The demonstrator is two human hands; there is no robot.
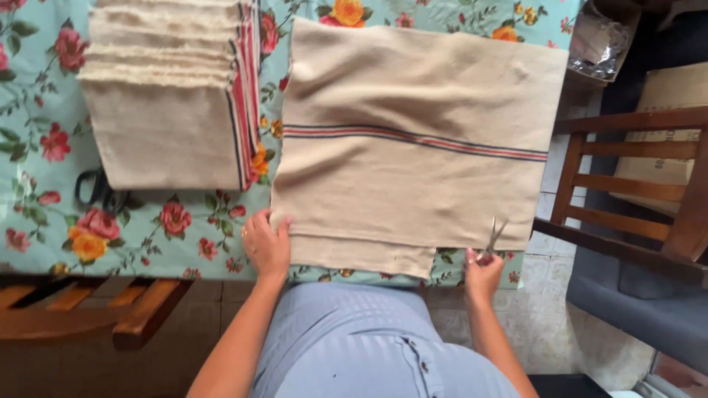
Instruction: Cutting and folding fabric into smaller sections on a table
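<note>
Now, head view only. Bench (44, 103) w/ pale-green floral tablecloth fills the far part of the frame.

Large beige woven cloth w/ red and dark stripes across its middle (417, 133) lies flat on the bench, centre-right; its near edge reaches the bench's near edge. A narrower beige strip along that near edge (361, 256) is partly cut away and ends short of the right corner.

Left hand (267, 247) lies open and flat, fingers spread, pressing the cloth's near-left corner.

Right hand (481, 276) is closed around the handles of small metal scissors (493, 239), blades parted a bit and pointing far, at the cloth's near-right edge, touching or just beside it; can't tell if they bite the fabric.

Far left: stack of folded beige cloths w/ red-striped edges (166, 96), just beside the big cloth, not touching as far as seen. Black-handled scissors (99, 190) stick out from under the stack's near-left corner.

Right of bench: brown wooden chair (634, 184), near the bench side. Far right: clear crumpled plastic bag (597, 40). Near left, below bench edge: wooden slatted seat (88, 306). Person's blue-grey garment (354, 339) nearest the camera.
</note>
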